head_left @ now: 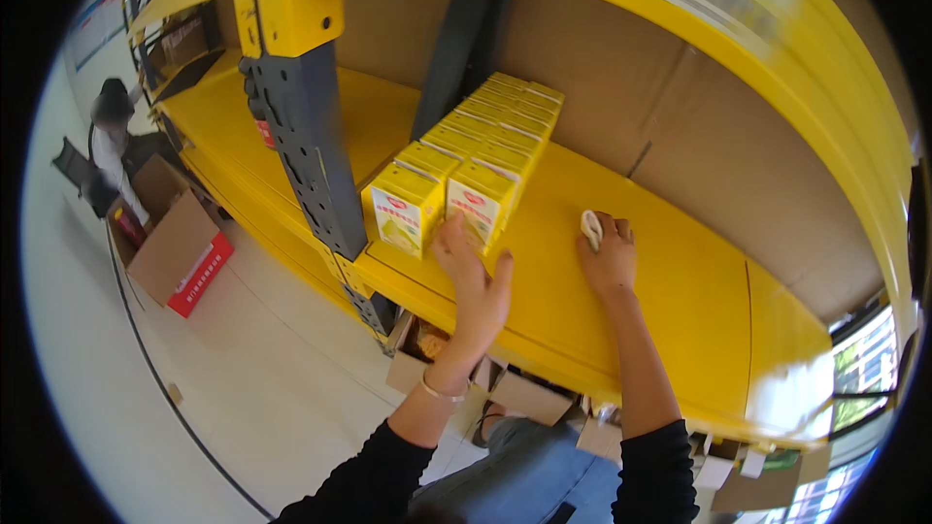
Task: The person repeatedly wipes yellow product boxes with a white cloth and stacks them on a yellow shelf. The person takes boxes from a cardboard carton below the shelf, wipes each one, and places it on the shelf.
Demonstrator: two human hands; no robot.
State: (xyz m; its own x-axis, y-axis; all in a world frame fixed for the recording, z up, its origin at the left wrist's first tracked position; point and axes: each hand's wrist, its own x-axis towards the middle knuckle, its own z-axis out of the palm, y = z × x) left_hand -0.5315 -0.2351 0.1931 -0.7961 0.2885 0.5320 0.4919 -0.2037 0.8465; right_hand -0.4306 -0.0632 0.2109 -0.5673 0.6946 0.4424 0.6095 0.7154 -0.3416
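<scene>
Black sleeves enter from the lower edge, with blue-trousered knees between them. Left hand (473,277), wearing a thin bracelet at the wrist, is raised with fingers extended; the fingertips touch the front face of the nearest yellow carton (480,202). The hand is loose and flat, not clasped around anything. Right hand (607,257) rests on the yellow shelf (680,301), to the right of the cartons and apart from them, fingers curled over a small white wad (591,228), which may be cloth or paper; which one cannot be determined.

Cartons stand in two rows (490,131) running from the shelf's front edge back toward the brown cardboard backing (602,68). A second front carton (403,206) sits just beside the touched one, to its left. A dark grey perforated upright (311,155) stands at the shelf's front, left of the rows.

Below the shelf, open cardboard boxes (515,393) sit at floor level. Farther left, another person (112,141) bends beside an open cardboard box with a red side (180,252) on the pale floor (194,378).
</scene>
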